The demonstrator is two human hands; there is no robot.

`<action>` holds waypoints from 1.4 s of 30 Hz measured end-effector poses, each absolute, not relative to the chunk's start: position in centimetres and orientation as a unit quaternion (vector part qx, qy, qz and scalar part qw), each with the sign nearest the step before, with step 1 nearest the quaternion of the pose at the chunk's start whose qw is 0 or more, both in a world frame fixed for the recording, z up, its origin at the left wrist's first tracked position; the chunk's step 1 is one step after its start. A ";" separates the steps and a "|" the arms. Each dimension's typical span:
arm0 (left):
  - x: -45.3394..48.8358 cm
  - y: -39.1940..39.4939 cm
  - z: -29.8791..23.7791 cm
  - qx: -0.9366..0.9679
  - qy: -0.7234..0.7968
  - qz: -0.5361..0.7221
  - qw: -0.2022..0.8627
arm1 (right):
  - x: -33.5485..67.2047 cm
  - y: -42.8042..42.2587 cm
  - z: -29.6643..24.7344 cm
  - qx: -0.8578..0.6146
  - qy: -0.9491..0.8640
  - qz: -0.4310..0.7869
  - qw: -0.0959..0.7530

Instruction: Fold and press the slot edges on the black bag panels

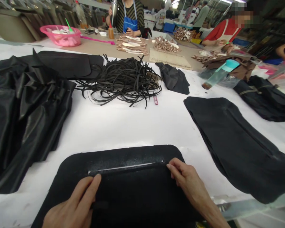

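Note:
A black felt-like panel (123, 158) with rounded corners lies on the white table right in front of me, with a long slit (123, 167) cut across it. My left hand (73, 205) rests on the panel at the slit's left end, thumb stretched toward the slit, fingers pressed flat on the fabric. My right hand (185, 180) touches the slit's right end with curled fingertips that press the folded edge. Neither hand lifts anything.
A stack of similar black panels (237, 142) lies to the right, shiny black lining fabric (26, 107) is heaped at the left, and a tangle of black strips (123, 80) sits behind. A teal-capped bottle (219, 74), a pink basin (61, 34) and other workers are farther back.

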State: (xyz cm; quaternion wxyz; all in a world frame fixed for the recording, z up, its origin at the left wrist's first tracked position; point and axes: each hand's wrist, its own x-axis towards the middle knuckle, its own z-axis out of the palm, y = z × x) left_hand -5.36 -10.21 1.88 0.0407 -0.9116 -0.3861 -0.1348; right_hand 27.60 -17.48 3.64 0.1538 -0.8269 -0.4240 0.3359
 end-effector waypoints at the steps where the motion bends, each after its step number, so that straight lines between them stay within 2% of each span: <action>1: -4.8 -10.2 2.0 -0.923 -0.357 -0.141 0.029 | 27.7 -17.6 3.7 -0.822 -0.422 0.349 0.159; 5: -2.3 -9.9 1.3 -0.947 -0.282 -0.154 -0.009 | 27.9 -17.9 4.5 -0.799 -0.411 0.401 0.176; 11: -1.1 -9.5 0.2 -0.937 -0.304 -0.174 -0.002 | 28.1 -18.0 5.9 -0.754 -0.395 0.488 0.191; 15: -1.3 -9.7 0.0 -0.946 -0.280 -0.162 0.007 | 28.3 -17.6 5.7 -0.753 -0.390 0.491 0.198; 24: -0.7 -10.1 1.4 -0.960 -0.275 -0.027 0.053 | 29.0 -17.2 5.7 -0.752 -0.376 0.506 0.191; 28: 0.0 -10.6 2.2 -0.956 -0.279 0.039 0.076 | 29.2 -17.3 4.3 -0.751 -0.387 0.499 0.192; 32: 0.7 -11.2 2.2 -0.954 -0.272 0.077 0.101 | 28.9 -17.1 3.4 -0.776 -0.418 0.434 0.186; 42: 1.4 -11.3 2.3 -0.949 -0.272 0.082 0.137 | 28.5 -16.9 3.7 -0.787 -0.455 0.379 0.173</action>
